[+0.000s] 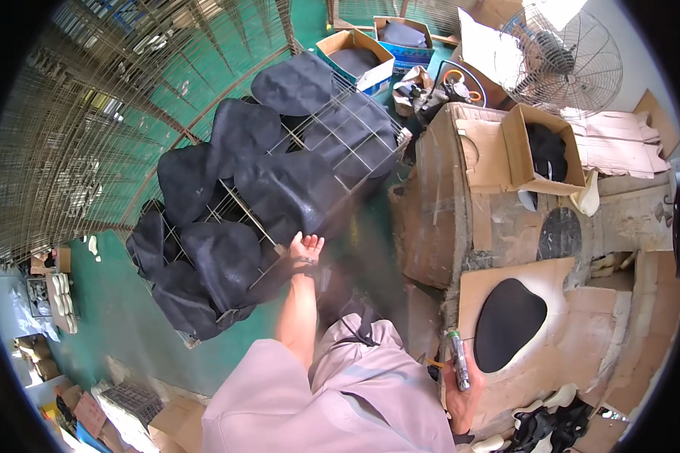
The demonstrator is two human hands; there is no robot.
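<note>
My left hand (307,248) is beside the near edge of a wire rack (249,219), fingers apart and nothing visible in them. Whether it touches the rack I cannot tell. Limp black rounded sheets (291,189) lie spread over the rack, several of them overlapping. At the bench edge, my right hand (463,386) is closed around a silver hand tool (459,361) with a green end. Just right of that hand, a flat black rounded piece (511,325) with a curved notch lies on a cardboard sheet (472,291).
The bench (438,211) is covered in worn cardboard. On it stand an open carton (520,155) of black pieces and, behind, a large wire fan (567,60). Blue cartons (370,79) sit beyond the rack. Tall wire racks (91,151) fill the left. Black and cream items (548,426) lie lower right.
</note>
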